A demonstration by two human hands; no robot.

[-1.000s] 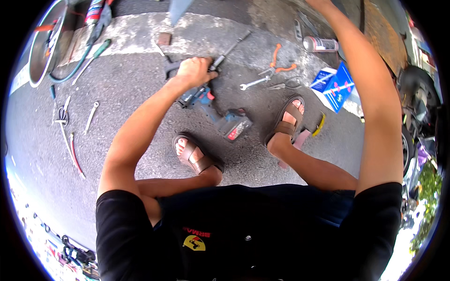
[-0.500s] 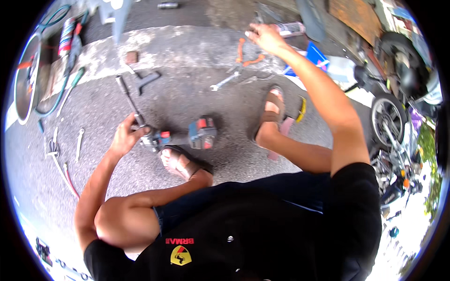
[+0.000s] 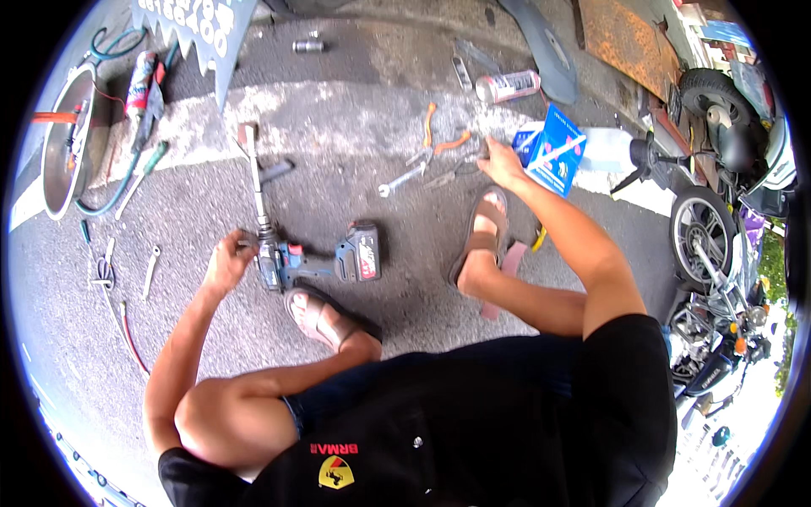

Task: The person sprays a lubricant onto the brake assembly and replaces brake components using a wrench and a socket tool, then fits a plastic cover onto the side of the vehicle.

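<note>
A blue-and-black cordless impact wrench lies on the asphalt before my left foot, a long metal extension bar running away from its head. My left hand is beside that head, its fingers curled around a small dark piece I cannot make out. Farther right, my right hand reaches low over the ground with thumb and forefinger apart. It is nearest to a blue box and dark slim pliers. Orange-handled pliers and a combination wrench lie left of it.
A spray can lies beyond my right hand. At the far left are a round metal pan, another can, a green-handled screwdriver and a spanner. A socket lies at the back. Motorcycles stand at the right.
My right hand has come nearer, from beside the spray can to beside the blue box. The impact wrench and bar have turned; my left hand has shifted from the bar to beside the tool's head.
</note>
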